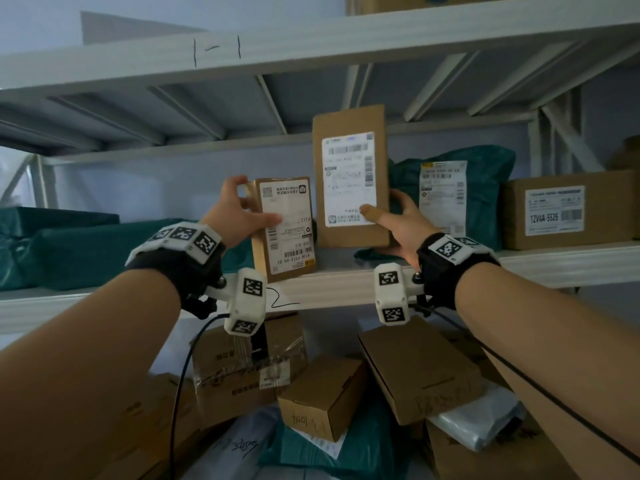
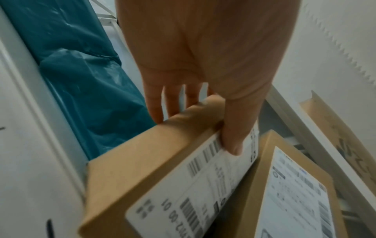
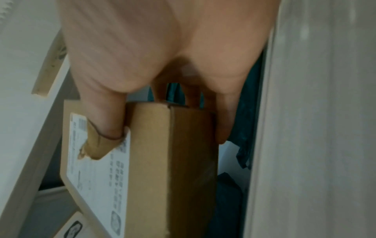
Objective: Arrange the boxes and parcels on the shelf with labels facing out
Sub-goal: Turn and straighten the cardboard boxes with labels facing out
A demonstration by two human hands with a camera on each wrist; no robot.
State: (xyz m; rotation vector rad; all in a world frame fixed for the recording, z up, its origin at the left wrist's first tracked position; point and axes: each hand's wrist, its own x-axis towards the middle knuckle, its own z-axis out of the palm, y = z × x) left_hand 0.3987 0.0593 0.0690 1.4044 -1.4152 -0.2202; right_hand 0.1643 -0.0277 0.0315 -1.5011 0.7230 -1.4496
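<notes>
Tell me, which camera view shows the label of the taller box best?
The head view: the taller box faces it, label whole. The right wrist view shows the label obliquely under the right hand thumb; the left wrist view shows it partly.

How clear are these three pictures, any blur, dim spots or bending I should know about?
Head view: dim bluish light, shelf beams bowed by the wide lens; the label on the tall box is smeared, the small box label partly readable. Left wrist view: bright, but motion blur softens the left hand. Right wrist view: murky and grainy; the right hand is out of focus.
</notes>
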